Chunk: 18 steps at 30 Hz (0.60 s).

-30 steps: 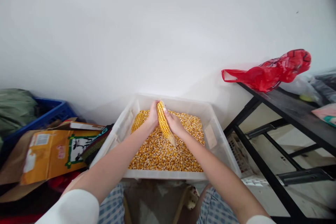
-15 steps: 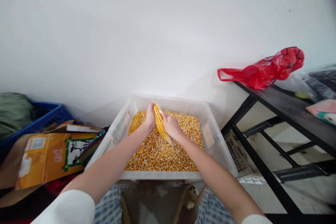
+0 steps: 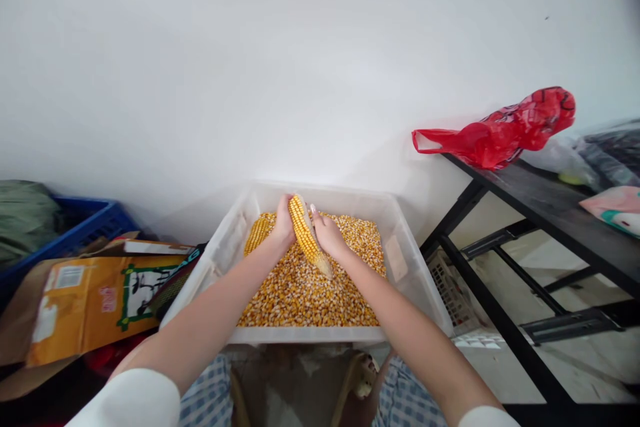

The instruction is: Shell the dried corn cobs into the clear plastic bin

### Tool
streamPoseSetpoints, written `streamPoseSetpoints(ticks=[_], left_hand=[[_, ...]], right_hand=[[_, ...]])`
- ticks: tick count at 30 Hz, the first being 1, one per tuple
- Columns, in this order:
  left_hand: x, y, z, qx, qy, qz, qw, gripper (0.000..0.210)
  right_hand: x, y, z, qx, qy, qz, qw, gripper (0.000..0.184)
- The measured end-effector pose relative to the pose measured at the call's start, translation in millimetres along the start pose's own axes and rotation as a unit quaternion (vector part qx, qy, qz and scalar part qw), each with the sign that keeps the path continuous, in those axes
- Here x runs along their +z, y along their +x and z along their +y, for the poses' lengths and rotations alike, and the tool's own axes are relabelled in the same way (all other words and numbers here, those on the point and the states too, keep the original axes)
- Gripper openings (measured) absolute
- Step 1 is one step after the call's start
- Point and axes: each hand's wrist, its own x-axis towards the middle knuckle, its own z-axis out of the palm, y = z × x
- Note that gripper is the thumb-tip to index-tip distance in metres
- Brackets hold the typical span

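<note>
My left hand [image 3: 284, 222] is closed around the upper end of an ear of corn [image 3: 305, 230], which slants down toward me over the bin. Rows of yellow kernels cover its near face, and a bare pale strip shows along its right edge. On the right side of the ear is my right hand [image 3: 327, 233], its thumb raised beside the cob and its other fingers curled, partly hidden. Beneath both hands lie loose corn kernels [image 3: 300, 307] in a translucent plastic bin [image 3: 411, 265]. Another ear of corn [image 3: 257, 235] rests on the kernels at the left.
Left of the bin are an opened orange cardboard box [image 3: 95, 300] and a blue crate [image 3: 95, 220]. A black-framed table [image 3: 555, 207] stands on the right, bearing a red plastic bag [image 3: 520, 130]. A white wall [image 3: 320, 67] rises behind the bin.
My right thumb has lifted slightly off the ear and the hand has shifted a little right. More of the pale strip on the ear now shows. My left hand keeps its hold.
</note>
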Motion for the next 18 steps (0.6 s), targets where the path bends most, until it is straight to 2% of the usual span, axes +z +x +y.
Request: streamPoseSetpoints(ticks=[4, 9, 15, 18], left_hand=[[3.2, -2.2, -3.9, 0.028, 0.016, -0.014, 0.999, 0.021], [0.9, -5.0, -9.2, 0.004, 0.06, -0.047, 0.997, 0.025], [-4.2, -4.3, -9.2, -0.036, 0.093, -0.066, 0.993, 0.033], [-2.9, -4.6, -9.8, -0.04, 0.069, -0.066, 0.995, 0.031]], right_hand=[[-2.0, -2.6, -3.5, -0.005, 0.007, -0.026, 1.0, 0.067], [-1.3, -8.3, -6.6, -0.043, 0.027, -0.017, 0.999, 0.062], [4.2, -10.2, -1.3, -0.035, 0.014, -0.009, 0.999, 0.066], [5.7, -8.3, 1.3, -0.007, 0.027, 0.015, 1.0, 0.067]])
